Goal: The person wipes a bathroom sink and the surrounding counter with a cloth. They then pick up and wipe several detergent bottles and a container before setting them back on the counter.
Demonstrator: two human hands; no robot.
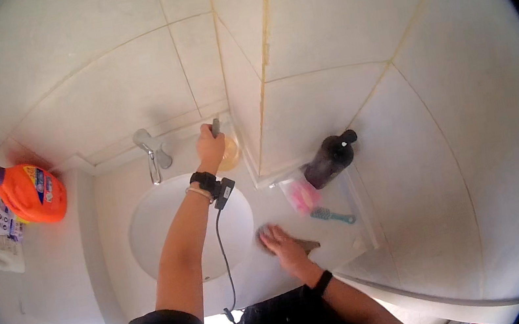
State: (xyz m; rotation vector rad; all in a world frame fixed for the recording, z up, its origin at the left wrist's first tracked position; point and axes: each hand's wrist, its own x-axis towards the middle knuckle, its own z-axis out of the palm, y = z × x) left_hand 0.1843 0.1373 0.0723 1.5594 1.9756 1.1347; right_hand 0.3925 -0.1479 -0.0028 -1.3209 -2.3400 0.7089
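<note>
My left hand [211, 145] grips the neck of a clear bottle [230, 155] with yellowish contents and a grey top, in the back corner of the counter, right of the chrome faucet [152, 152]. My right hand [284, 247] presses on a brownish-grey cloth [308, 245] on the white countertop [273, 209], just right of the white oval washbasin [188, 221]. Its fingers lie over one end of the cloth. Beyond my right hand are a teal hairbrush [332, 215] and a pink item in clear wrap [304, 197].
A dark pump bottle [331, 159] stands at the right by the tiled wall. On the left ledge are an orange detergent jug [34, 193], a patterned white-and-purple pack [0, 216] and a white jug [2, 252]. A black cable [223, 251] hangs from my left wrist across the basin.
</note>
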